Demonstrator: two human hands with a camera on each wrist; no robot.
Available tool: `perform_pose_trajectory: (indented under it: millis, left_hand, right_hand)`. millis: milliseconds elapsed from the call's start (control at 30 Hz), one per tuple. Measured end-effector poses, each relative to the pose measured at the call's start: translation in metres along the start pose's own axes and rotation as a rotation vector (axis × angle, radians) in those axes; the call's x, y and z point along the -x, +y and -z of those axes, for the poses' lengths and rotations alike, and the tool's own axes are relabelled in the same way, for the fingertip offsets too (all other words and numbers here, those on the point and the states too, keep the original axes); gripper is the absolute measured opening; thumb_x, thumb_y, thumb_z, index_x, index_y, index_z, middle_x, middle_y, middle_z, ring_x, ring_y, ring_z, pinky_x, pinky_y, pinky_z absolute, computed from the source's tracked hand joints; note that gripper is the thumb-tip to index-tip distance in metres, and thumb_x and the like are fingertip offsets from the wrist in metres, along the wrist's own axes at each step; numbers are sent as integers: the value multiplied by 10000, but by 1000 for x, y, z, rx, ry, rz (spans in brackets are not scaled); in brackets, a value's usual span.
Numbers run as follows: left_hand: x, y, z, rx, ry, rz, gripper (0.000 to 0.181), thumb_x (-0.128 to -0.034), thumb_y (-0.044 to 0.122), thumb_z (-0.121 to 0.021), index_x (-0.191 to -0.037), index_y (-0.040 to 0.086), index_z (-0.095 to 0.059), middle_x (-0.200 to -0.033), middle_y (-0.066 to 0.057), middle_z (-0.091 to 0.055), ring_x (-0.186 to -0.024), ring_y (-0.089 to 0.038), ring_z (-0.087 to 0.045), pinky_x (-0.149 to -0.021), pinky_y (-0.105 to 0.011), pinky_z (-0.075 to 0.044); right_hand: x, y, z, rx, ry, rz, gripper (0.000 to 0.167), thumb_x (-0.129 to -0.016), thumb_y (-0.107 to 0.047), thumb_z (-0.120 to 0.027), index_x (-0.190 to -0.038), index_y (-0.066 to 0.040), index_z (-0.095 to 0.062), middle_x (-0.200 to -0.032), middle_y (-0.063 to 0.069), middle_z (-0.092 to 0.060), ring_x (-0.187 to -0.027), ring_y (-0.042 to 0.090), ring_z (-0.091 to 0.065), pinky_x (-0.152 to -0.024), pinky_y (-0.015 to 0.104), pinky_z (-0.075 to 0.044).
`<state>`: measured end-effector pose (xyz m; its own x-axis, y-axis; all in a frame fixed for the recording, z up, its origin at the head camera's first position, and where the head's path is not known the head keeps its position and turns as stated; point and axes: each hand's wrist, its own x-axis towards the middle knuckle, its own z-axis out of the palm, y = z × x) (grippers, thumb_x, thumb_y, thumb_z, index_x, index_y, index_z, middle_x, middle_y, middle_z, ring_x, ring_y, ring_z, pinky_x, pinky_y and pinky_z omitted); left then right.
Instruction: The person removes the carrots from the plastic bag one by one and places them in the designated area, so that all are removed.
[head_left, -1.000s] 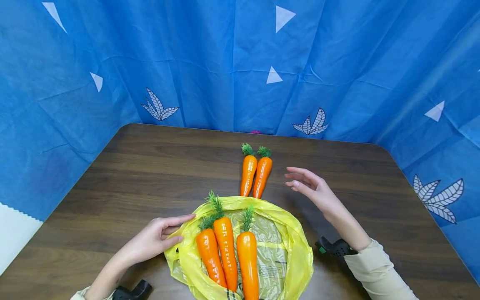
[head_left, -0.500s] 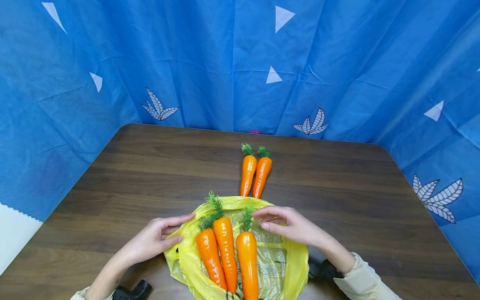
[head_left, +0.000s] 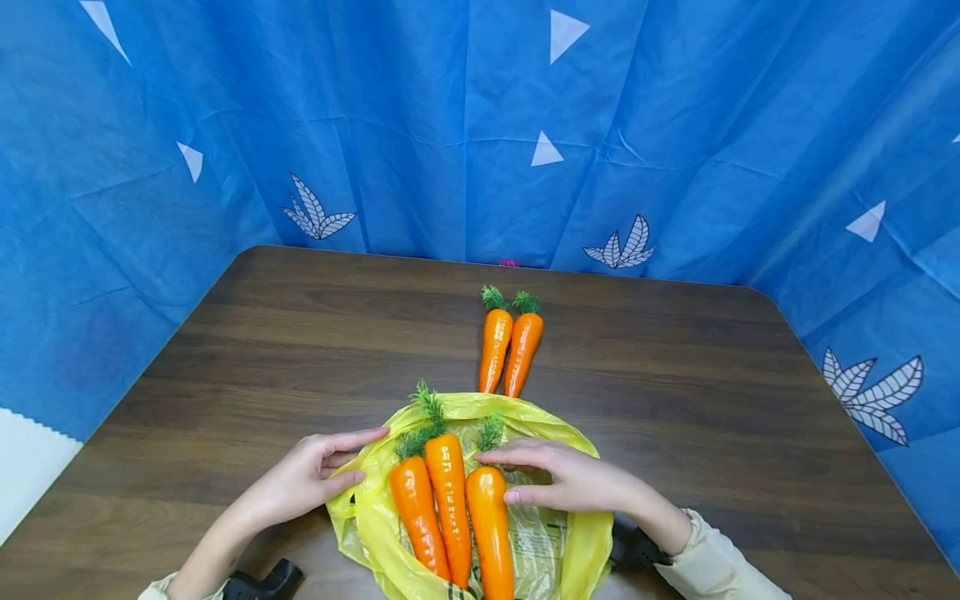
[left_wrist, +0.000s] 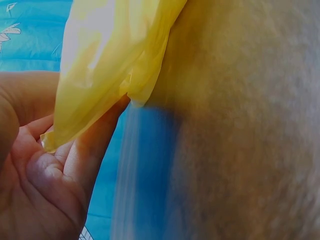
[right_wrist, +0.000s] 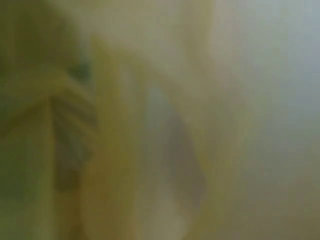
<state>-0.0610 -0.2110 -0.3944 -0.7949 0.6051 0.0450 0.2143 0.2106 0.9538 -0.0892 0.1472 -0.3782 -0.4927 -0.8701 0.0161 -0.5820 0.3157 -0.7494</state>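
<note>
A yellow plastic bag lies spread with its mouth up at the table's front. Two carrots, a left carrot and a middle carrot, lean together in it, green tops upward. My right hand reaches over the bag's right rim to the right carrot. Its thumb touches that carrot's side, and straight fingers lie across the base of the greens. My left hand rests at the bag's left edge, fingers extended, thumb apart. In the left wrist view, a yellow bag flap hangs over the fingers. The right wrist view is blurred.
Beyond the bag, two more carrots, a left one and a right one, lie side by side on the brown wooden table. A blue patterned curtain borders the table behind and at both sides.
My right hand has come from the right of the far carrots, down and left into the bag. The right carrot has shifted slightly left at its top. My left hand stays in place.
</note>
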Motion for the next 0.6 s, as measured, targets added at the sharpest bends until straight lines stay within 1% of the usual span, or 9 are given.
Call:
perform_pose_trajectory:
  millis: [167, 300, 367, 433, 500, 600]
  left_hand:
    - [0, 0, 0, -10, 3, -10, 473, -911, 12, -588, -1349, -80, -435, -1335, -299, -421, -1073, -195, -573, -794, -296, -518]
    - [0, 0, 0, -13, 7, -8, 472, -911, 18, -590, -1348, -77, -438, -1335, -297, -424, -1073, -188, -573, -794, -294, -518]
    - [0, 0, 0, -12, 7, -9, 472, -912, 18, -590, -1348, -76, -438, -1338, -294, -422, -1077, -188, -569, -796, -296, -517]
    - [0, 0, -1, -7, 6, -9, 473, -913, 18, -588, -1350, -76, -435, -1342, -293, -418, -1080, -188, -567, -797, -300, -518]
    - [0, 0, -1, -6, 6, -11, 474, -912, 17, -588, -1350, -78, -433, -1342, -294, -418, -1080, -187, -567, -796, -303, -518]
    - [0, 0, -1, -3, 3, -8, 475, -913, 20, -588, -1351, -77, -432, -1341, -295, -417, -1076, -184, -571, -794, -302, -519]
  right_hand:
    - [-4, -1, -5, 47, -15, 6, 502, -944, -340, -557, -1406, -173, -452, -1338, -39, -484, -1216, 142, -430, -1006, 364, -365]
    - [-7, -1, -9, 109, 5, 2, 513, -924, -387, -574, -1388, -191, -476, -1309, -61, -508, -1197, 128, -439, -1004, 358, -362]
    - [-8, 0, -10, 111, 24, 2, 501, -916, -384, -590, -1367, -184, -503, -1291, -63, -524, -1182, 126, -454, -993, 351, -374]
    - [-8, 1, -10, 78, 43, -3, 483, -911, -365, -605, -1348, -175, -525, -1278, -62, -534, -1169, 121, -470, -975, 336, -394]
    - [-9, 1, -11, 8, 63, -24, 464, -910, -342, -615, -1333, -168, -539, -1267, -60, -544, -1134, 110, -496, -927, 314, -436]
    - [-9, 3, -11, -191, 103, -63, 451, -912, -260, -630, -1328, -113, -534, -1271, -2, -553, -1091, 137, -542, -877, 308, -479]
